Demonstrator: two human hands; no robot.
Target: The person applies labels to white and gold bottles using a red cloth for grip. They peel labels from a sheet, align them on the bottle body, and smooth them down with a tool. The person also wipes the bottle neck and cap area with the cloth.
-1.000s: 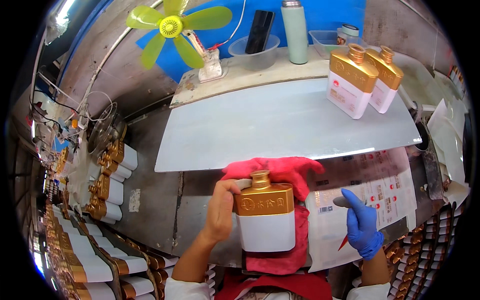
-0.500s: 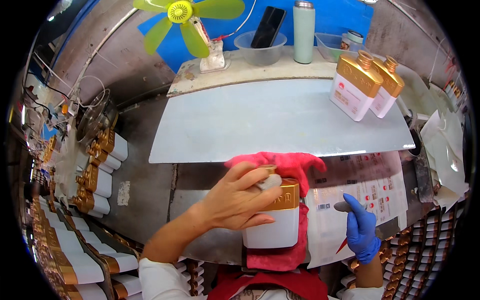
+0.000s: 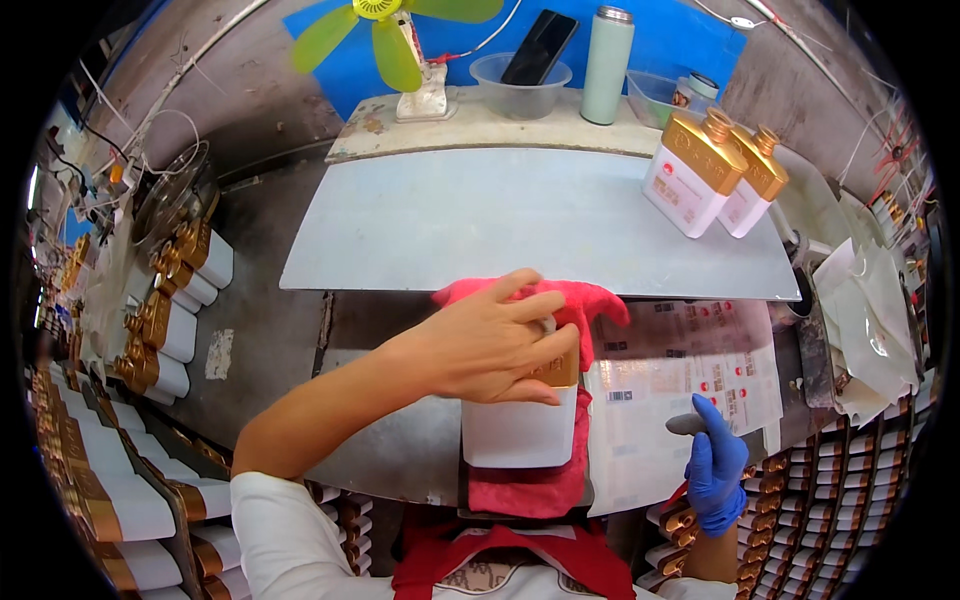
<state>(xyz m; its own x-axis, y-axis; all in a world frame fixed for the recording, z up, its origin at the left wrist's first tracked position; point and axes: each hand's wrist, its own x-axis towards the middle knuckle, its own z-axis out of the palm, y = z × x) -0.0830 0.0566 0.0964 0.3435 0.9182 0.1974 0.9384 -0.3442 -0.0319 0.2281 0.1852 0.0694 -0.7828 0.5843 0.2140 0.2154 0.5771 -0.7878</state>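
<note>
A white bottle (image 3: 520, 436) with a gold shoulder stands in front of me on a pink cloth (image 3: 535, 492). My left hand (image 3: 500, 345), bare, is over the bottle's top with its fingers bent around the gold part. It closes on a small white wad (image 3: 547, 325), of which only a bit shows between the fingers. The bottle's neck is hidden by that hand. On the right, my right hand (image 3: 716, 468) in a blue glove is closed on a flat grey tool with a rounded end (image 3: 686, 425). A red pointed bit sticks out beside the glove.
Printed label sheets (image 3: 685, 365) lie right of the cloth. Two labelled bottles (image 3: 692, 178) stand on the pale raised board (image 3: 520, 220). Behind are a green fan (image 3: 395, 60), a plastic bowl with a phone, and a flask (image 3: 607, 70). More bottles (image 3: 170, 335) line the left; racks flank me.
The whole view has shifted slightly. My left hand has turned over the bottle's top, its forearm swung out more to the left, covering most of the wad. The right hand keeps its tool.
</note>
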